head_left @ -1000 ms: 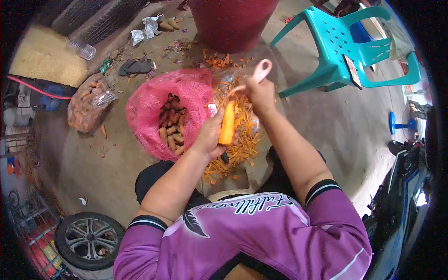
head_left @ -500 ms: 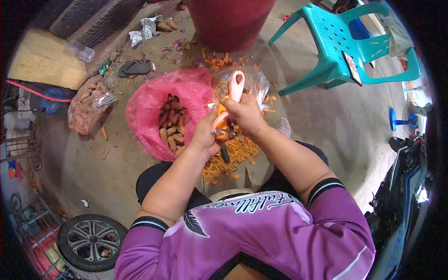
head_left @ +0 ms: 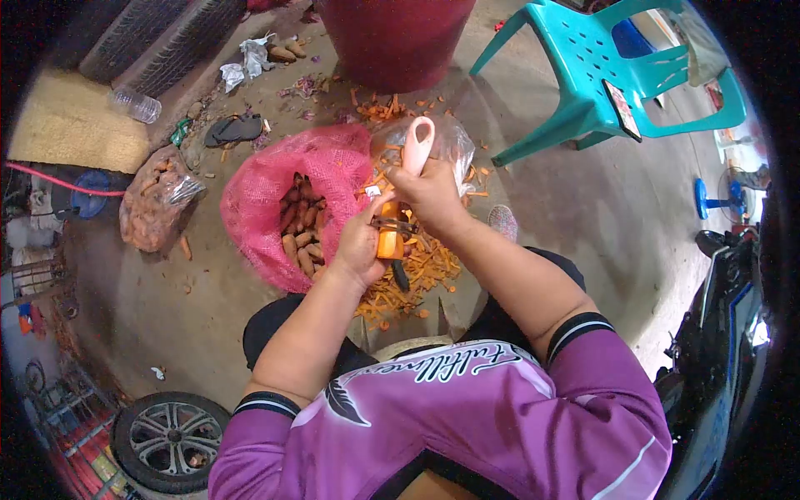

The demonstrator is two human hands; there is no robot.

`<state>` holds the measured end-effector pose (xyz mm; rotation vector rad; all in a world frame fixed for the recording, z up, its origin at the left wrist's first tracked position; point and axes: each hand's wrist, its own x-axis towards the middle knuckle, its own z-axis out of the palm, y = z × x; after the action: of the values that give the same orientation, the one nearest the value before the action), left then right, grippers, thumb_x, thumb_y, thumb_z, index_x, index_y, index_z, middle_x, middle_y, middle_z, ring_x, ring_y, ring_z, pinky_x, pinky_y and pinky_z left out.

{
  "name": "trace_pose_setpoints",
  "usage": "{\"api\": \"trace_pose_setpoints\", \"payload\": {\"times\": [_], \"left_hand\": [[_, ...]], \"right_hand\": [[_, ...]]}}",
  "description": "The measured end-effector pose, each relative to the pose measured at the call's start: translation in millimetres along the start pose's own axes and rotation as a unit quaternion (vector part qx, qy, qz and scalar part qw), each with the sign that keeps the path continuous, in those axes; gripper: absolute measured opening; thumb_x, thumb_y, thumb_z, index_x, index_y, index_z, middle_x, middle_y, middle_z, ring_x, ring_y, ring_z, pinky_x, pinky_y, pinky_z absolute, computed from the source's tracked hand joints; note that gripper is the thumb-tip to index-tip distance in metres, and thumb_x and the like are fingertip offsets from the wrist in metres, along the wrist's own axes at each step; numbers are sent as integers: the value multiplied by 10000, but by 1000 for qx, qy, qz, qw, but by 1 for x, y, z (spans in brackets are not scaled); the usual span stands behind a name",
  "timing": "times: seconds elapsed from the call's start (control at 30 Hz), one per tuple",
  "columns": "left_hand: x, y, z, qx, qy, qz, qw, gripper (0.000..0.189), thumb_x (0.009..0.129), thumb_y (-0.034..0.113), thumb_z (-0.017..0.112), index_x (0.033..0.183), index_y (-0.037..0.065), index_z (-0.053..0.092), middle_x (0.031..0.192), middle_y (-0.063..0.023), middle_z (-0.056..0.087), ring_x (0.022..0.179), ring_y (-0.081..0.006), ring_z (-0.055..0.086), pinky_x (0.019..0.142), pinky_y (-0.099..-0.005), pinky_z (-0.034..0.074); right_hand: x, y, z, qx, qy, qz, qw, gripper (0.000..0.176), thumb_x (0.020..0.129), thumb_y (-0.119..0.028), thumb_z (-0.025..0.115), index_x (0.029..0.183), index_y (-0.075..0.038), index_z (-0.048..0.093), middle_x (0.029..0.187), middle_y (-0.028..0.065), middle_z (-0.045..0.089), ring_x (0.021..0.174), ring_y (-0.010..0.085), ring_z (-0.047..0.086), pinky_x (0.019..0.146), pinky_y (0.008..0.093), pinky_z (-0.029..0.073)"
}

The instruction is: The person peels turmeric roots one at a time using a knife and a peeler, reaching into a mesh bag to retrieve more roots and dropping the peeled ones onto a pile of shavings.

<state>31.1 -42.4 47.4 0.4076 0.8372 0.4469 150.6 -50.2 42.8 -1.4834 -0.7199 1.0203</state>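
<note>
An orange, partly peeled root (head_left: 389, 243) is held in my left hand (head_left: 360, 248), its lower end bare. My right hand (head_left: 434, 198) is closed round a peeler with a pale pink looped handle (head_left: 419, 143), its blade end lying across the root. Below both hands, orange peelings (head_left: 429, 271) are heaped on the floor, with a dark handle-like object (head_left: 401, 276) among them. Left of my hands stands an open pink mesh sack (head_left: 254, 196) holding brown unpeeled roots (head_left: 302, 218).
A big red tub (head_left: 392, 42) is ahead, a teal chair (head_left: 575, 62) ahead right. At left are a bag of roots (head_left: 154, 200), a sandal (head_left: 234, 129) and a wheel (head_left: 173, 437). A motorcycle (head_left: 717, 333) stands at right.
The peeler and my right hand have shifted slightly. The root's orange lower end now shows below the blade. The whole view has shifted a little.
</note>
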Motion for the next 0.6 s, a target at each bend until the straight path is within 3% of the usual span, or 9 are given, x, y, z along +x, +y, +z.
{"api": "trace_pose_setpoints", "payload": {"times": [0.13, 0.2, 0.23, 0.4, 0.5, 0.6], "left_hand": [[7, -13, -17, 50, -16, -4, 999, 260, 881, 339, 361, 1005, 127, 446, 711, -14, 478, 570, -125, 487, 465, -282, 443], [7, -17, -18, 16, -48, 1, 999, 235, 886, 322, 360, 961, 117, 446, 718, -13, 481, 569, -121, 483, 472, -270, 436], [9, -18, -21, 14, -61, 6, 998, 235, 888, 318, 356, 967, 116, 447, 723, -13, 481, 574, -120, 484, 475, -268, 435], [9, -7, -9, -16, -8, 37, 999, 243, 893, 309, 346, 978, 107, 453, 762, -15, 484, 599, -116, 485, 508, -247, 431], [7, -7, -2, 0, -2, 69, 998, 256, 893, 317, 349, 976, 100, 456, 772, -16, 485, 605, -116, 483, 523, -237, 429], [14, -22, -21, 22, -39, 49, 998, 285, 888, 345, 345, 976, 100, 461, 755, -20, 489, 608, -125, 482, 521, -245, 425]], "right_hand": [[29, 5, -23, -54, 78, 33, 995, 173, 712, -138, 562, 676, 29, 534, 617, 35, 526, 499, 97, 479, 443, 241, 382], [51, 18, -37, -39, 173, -43, 983, 194, 713, -157, 570, 663, 27, 533, 598, 33, 518, 495, 95, 468, 431, 248, 367], [56, 20, -41, 12, 208, -22, 978, 208, 710, -172, 579, 652, 22, 529, 579, 30, 509, 471, 92, 451, 416, 248, 347], [22, 2, -19, 2, 81, 38, 996, 189, 707, -171, 581, 642, -7, 513, 560, 22, 486, 450, 80, 430, 406, 234, 330], [4, 0, -7, 3, -7, 13, 1000, 162, 701, -154, 567, 664, -1, 525, 565, 21, 492, 461, 85, 445, 419, 234, 346], [39, 16, -28, -62, 134, -32, 989, 178, 703, -169, 573, 677, 4, 538, 572, 23, 505, 469, 87, 454, 425, 231, 352]]}}
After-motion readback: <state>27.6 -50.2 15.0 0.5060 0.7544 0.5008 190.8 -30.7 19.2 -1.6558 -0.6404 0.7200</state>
